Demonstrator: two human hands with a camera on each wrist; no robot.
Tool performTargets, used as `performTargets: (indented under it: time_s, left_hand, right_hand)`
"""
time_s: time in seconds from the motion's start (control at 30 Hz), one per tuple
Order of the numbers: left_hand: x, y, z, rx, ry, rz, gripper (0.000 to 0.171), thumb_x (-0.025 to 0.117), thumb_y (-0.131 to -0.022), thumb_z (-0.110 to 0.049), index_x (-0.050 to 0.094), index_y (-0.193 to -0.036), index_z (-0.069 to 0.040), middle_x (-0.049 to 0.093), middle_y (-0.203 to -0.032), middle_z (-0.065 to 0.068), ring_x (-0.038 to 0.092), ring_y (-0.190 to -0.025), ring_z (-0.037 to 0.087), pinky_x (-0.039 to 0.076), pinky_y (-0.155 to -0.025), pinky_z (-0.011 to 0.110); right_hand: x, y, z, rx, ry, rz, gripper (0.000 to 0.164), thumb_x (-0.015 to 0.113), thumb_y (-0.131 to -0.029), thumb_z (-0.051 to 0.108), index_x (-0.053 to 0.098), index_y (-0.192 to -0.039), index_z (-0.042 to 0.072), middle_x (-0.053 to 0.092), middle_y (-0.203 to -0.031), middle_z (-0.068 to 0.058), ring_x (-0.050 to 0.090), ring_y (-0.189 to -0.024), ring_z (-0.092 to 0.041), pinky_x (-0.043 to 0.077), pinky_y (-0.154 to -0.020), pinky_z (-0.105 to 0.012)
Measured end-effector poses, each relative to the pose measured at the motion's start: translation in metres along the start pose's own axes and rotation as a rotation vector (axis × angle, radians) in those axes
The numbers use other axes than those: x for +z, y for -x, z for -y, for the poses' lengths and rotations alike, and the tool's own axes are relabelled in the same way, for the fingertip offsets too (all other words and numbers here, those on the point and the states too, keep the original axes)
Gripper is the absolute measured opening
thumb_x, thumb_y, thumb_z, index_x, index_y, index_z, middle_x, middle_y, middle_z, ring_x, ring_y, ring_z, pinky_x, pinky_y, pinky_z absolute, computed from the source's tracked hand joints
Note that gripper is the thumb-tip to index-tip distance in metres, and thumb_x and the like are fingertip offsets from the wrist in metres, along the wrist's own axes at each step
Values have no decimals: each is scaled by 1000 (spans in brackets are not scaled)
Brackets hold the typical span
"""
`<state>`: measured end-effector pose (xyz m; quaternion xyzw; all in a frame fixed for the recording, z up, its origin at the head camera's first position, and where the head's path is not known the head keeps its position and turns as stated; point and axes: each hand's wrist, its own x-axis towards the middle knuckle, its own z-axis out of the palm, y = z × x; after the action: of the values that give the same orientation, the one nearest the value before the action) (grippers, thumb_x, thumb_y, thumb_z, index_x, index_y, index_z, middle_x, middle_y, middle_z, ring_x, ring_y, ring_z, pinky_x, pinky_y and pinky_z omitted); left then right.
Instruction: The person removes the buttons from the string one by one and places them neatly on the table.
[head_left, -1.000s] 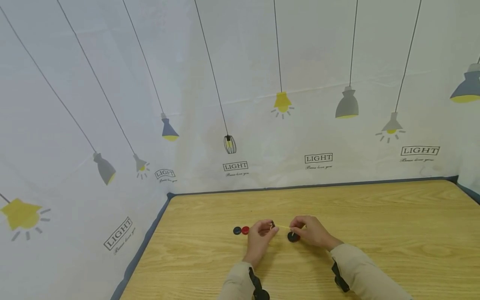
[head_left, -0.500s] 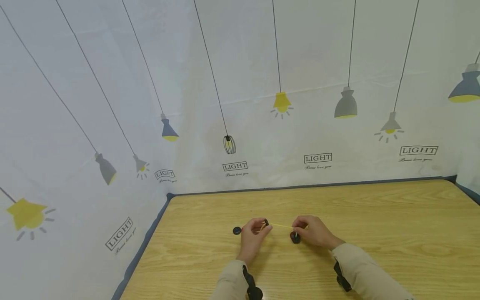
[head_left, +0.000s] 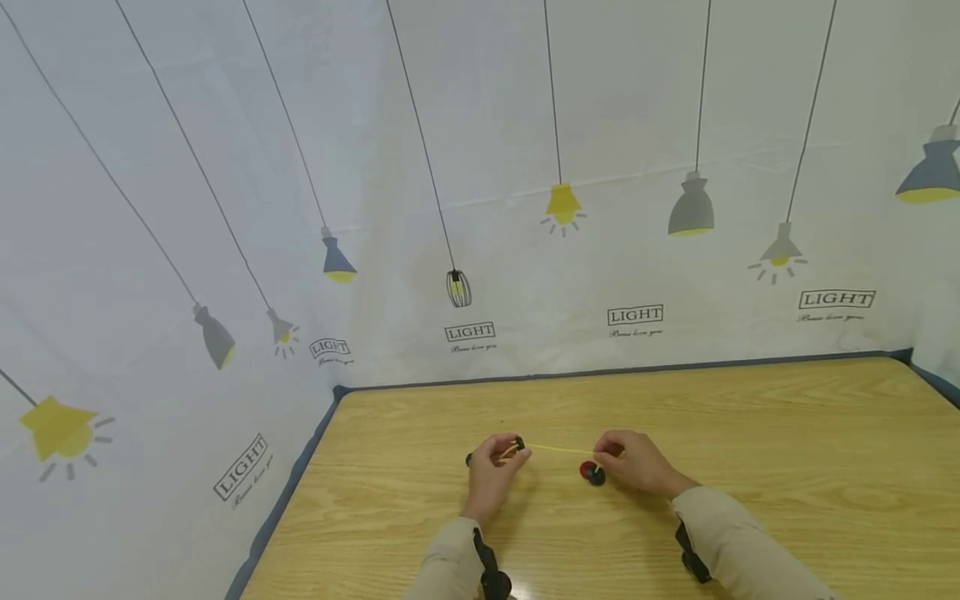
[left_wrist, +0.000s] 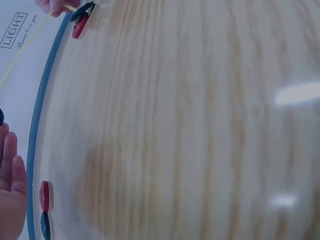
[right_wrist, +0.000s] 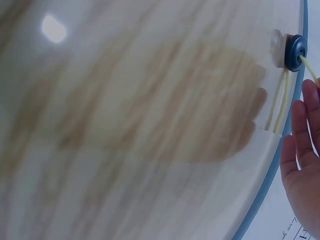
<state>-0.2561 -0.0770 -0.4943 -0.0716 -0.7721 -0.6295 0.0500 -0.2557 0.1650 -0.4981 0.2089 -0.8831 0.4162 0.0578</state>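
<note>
My left hand [head_left: 491, 479] pinches a black button [head_left: 519, 442] between thumb and fingertips. A yellow string [head_left: 558, 449] runs from this button, stretched across to my right hand [head_left: 637, 462], whose thumb and fingers pinch it. Just below the right fingertips, a black button [head_left: 597, 475] and a red button [head_left: 586, 470] sit together; the right wrist view shows the string coming out of a hole in the black button [right_wrist: 296, 52]. I cannot tell whether this pair touches the table. In the left wrist view, only part of the left hand [left_wrist: 11, 185] shows.
A loose red button [left_wrist: 45, 196] and a dark button [left_wrist: 45, 225] lie side by side on the wooden table [head_left: 420, 533], near the left hand. In the head view the left hand covers most of them. A printed sheet [head_left: 525, 275] stands behind the table.
My left hand has moved left with its black button, and the right hand slightly right. The string between them spans longer. The loose red button is now hidden in the head view.
</note>
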Motion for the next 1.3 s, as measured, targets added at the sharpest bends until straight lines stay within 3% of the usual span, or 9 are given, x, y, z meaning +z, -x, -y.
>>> performTargets:
  time_s: [0.27,0.47,0.67,0.97,1.3]
  left_hand:
    - [-8,-5,8,56,-35,-41,31,69,-77,-19,61,-101,-1,61,-99,11,59,-86,21,47,-72,26]
    - [-15,-5,6,18,-54,-56,31,69,-77,-18,61,-101,-2,62,-99,11,58,-82,18,47,-69,24]
    - [-19,-8,7,23,-56,-84,28,69,-76,-9,60,-99,3,61,-94,17,58,-81,27,47,-68,27]
    - [-27,-8,10,42,-107,-131,29,71,-75,-17,62,-97,-2,61,-85,8,57,-75,16,46,-66,24]
    - [-35,-6,11,20,-78,-137,28,70,-75,-12,61,-98,2,61,-86,14,59,-77,24,48,-67,25]
  right_hand:
    - [0,1,-3,12,19,-8,5,61,-83,9,61,-78,9,58,-75,5,54,-71,-11,45,-64,-26]
    - [0,2,-4,8,18,-11,5,61,-83,8,61,-78,9,58,-75,5,54,-71,-11,45,-64,-26]
    - [-2,3,-5,8,1,-2,4,60,-83,8,61,-79,8,58,-76,4,53,-71,-10,45,-64,-26]
    - [-3,5,-5,4,16,-10,5,60,-83,9,61,-79,8,58,-76,4,54,-71,-11,45,-64,-27]
    - [-3,6,-5,25,6,-9,5,60,-84,9,61,-79,7,58,-75,4,54,-71,-11,46,-64,-27]
